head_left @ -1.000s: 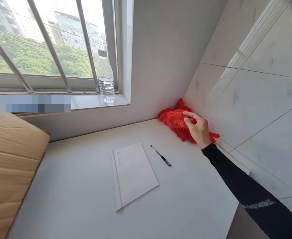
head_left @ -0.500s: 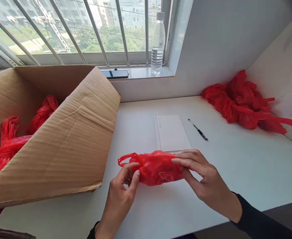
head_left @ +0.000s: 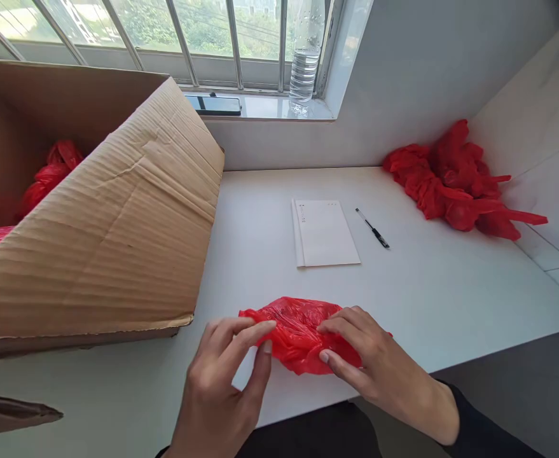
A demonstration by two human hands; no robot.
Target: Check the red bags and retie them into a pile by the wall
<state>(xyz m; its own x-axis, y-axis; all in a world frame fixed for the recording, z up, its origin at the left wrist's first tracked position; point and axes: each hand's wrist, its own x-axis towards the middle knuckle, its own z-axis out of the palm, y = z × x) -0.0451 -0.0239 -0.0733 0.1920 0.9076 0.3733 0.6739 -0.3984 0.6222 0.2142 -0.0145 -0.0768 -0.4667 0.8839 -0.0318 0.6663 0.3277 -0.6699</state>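
A crumpled red plastic bag lies low on the white table near its front edge. My right hand grips the bag's right part, its thumb on the near side and fingers over the top. At the bag's left end is my left hand, thumb and forefinger slightly apart with a small gap between the tips. Whether those tips touch the plastic is hard to see. The bag's far right end is partly hidden behind my right hand.
A large open cardboard box with red bags inside stands at left. Beyond my hands lie a white notebook and a pen. More red bags are heaped back right. A bottle and phone sit on the sill.
The bag has been turned and flattened; its printed mark and handle loop no longer show. My right hand has shifted inward over it. The view has tilted downward.
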